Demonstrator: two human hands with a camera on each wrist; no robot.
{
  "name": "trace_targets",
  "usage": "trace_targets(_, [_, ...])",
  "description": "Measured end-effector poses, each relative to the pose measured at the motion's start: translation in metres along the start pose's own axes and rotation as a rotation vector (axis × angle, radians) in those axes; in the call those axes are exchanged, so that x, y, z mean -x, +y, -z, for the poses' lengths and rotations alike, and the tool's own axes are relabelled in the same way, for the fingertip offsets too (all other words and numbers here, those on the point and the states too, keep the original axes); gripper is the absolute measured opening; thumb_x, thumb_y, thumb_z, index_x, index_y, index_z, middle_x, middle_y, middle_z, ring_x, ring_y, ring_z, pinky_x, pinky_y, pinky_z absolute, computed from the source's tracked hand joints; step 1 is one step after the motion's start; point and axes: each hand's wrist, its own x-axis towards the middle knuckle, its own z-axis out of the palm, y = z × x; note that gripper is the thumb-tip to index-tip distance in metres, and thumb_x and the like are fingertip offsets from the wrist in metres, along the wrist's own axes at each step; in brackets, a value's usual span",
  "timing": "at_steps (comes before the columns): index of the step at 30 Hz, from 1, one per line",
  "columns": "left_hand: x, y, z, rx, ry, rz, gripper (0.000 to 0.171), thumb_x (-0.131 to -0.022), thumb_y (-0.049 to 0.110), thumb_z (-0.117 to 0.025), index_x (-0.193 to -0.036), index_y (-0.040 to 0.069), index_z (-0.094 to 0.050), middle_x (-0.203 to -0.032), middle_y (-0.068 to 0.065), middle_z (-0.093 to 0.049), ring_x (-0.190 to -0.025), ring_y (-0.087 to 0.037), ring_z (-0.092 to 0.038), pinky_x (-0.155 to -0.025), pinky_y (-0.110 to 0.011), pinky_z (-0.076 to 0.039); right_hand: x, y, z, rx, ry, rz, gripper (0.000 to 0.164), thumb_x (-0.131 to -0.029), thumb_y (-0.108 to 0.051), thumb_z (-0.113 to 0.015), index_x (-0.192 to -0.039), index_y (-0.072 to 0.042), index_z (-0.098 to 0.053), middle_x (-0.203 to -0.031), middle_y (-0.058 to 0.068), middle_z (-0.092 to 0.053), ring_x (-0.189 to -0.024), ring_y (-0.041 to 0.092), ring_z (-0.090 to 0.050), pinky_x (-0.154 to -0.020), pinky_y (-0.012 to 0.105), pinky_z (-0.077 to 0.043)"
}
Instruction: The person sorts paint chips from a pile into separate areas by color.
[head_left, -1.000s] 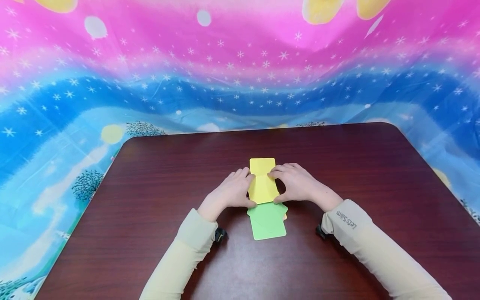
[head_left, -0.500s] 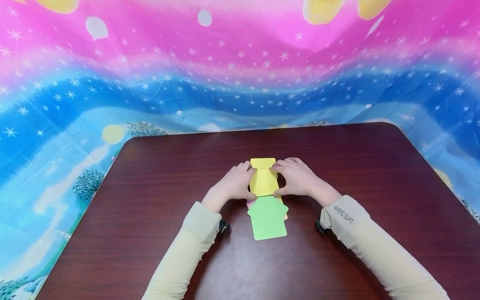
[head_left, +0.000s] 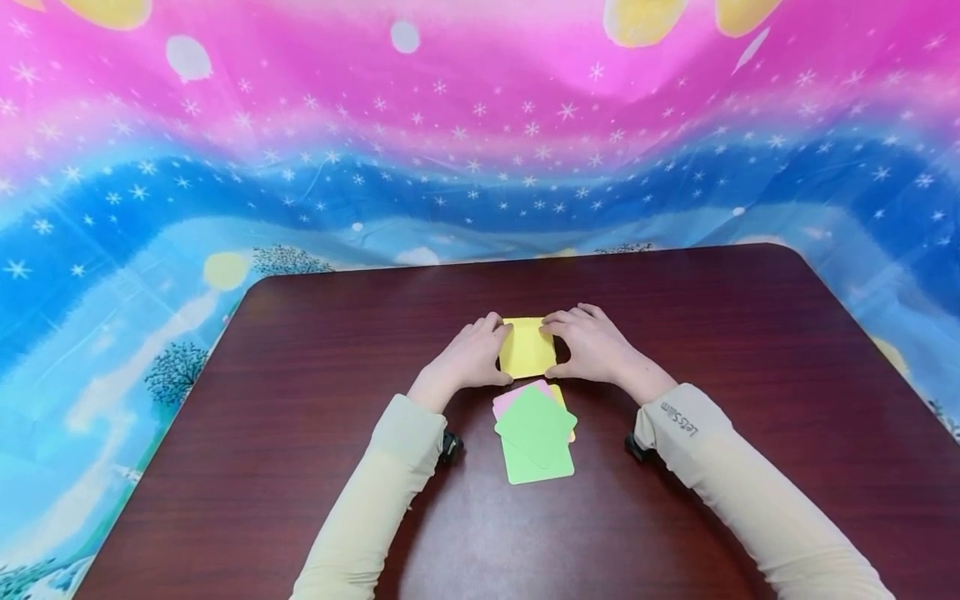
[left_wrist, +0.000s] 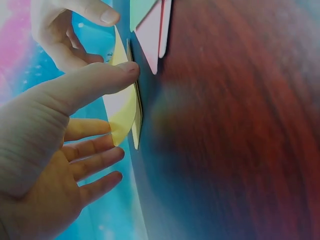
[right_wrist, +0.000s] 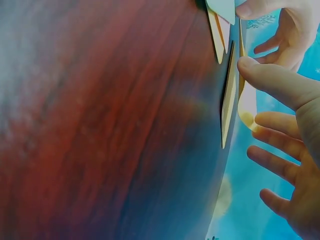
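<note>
Between both hands is a thin yellow card [head_left: 527, 350], bowed in the middle. My left hand [head_left: 467, 357] grips its left edge, with the thumb at the near corner and the index fingertip at the far one. On the opposite edge, my right hand [head_left: 596, 348] pinches it the same way. In the right wrist view the held card curves just above a flat yellow card [right_wrist: 228, 97] lying on the table. Closer to the body lies a fanned pile: green cards [head_left: 536, 429] on top, a pink card [head_left: 516, 400] and an orange-yellow card [head_left: 558, 393] showing from beneath.
A dark reddish-brown wooden table [head_left: 337, 375] bears the cards. Behind it hangs a pink and blue cloth [head_left: 480, 150] with snowflakes. Dark wrist devices, such as the strap [head_left: 451, 447] on the left, sit under both sleeve cuffs.
Both hands have slid the held yellow card away from the body, from the edge of the green pile to over the far yellow card. More pink and orange-yellow now shows beneath the green.
</note>
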Motion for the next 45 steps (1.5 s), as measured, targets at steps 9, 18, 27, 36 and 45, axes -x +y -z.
trace_targets(9, [-0.009,-0.008,0.001,0.117,0.0,0.026,0.079,-0.072,0.036,-0.073,-0.136,0.005,-0.039,-0.123,-0.008,-0.039,-0.101,-0.022,-0.048,-0.094,-0.036,-0.038,-0.007,0.005,-0.003,-0.028,-0.015,-0.036,0.062,-0.069,-0.048,-0.073,-0.117,-0.011,-0.061,-0.127,0.006,-0.052,-0.116,0.026,-0.047,-0.104,0.051,-0.021])
trace_targets(18, [-0.02,-0.012,-0.002,0.131,0.011,0.023,0.078,-0.071,0.034,-0.073,-0.136,0.007,-0.039,-0.124,-0.008,-0.042,-0.106,-0.023,-0.047,-0.097,-0.039,-0.035,-0.012,0.009,-0.004,-0.038,-0.043,-0.064,0.061,-0.07,-0.047,-0.072,-0.117,-0.011,-0.06,-0.13,0.007,-0.05,-0.118,0.027,-0.045,-0.104,0.051,-0.022])
trace_targets(27, [-0.025,-0.014,0.001,0.154,-0.021,0.042,0.072,-0.072,0.033,-0.072,-0.133,0.009,-0.043,-0.124,-0.007,-0.042,-0.107,-0.022,-0.046,-0.098,-0.039,-0.034,-0.017,0.014,-0.005,-0.037,-0.089,-0.061,0.062,-0.072,-0.048,-0.069,-0.121,-0.011,-0.058,-0.132,0.008,-0.049,-0.121,0.029,-0.043,-0.104,0.051,-0.022])
trace_targets(36, [-0.032,-0.014,0.0,0.18,-0.033,0.039,0.07,-0.071,0.031,-0.073,-0.131,0.007,-0.045,-0.124,-0.007,-0.044,-0.103,-0.021,-0.048,-0.096,-0.038,-0.034,-0.02,0.021,-0.006,-0.07,-0.119,-0.061,0.061,-0.074,-0.046,-0.069,-0.123,-0.011,-0.056,-0.134,0.01,-0.047,-0.122,0.03,-0.042,-0.102,0.052,-0.025])
trace_targets(45, [-0.035,-0.016,-0.001,0.141,-0.045,0.05,0.062,-0.073,0.034,-0.073,-0.126,0.01,-0.052,-0.128,-0.007,-0.047,-0.113,-0.024,-0.046,-0.097,-0.04,-0.033,-0.022,0.023,-0.007,-0.105,-0.15,-0.065,0.061,-0.076,-0.045,-0.068,-0.126,-0.013,-0.055,-0.137,0.009,-0.044,-0.124,0.031,-0.04,-0.102,0.052,-0.025])
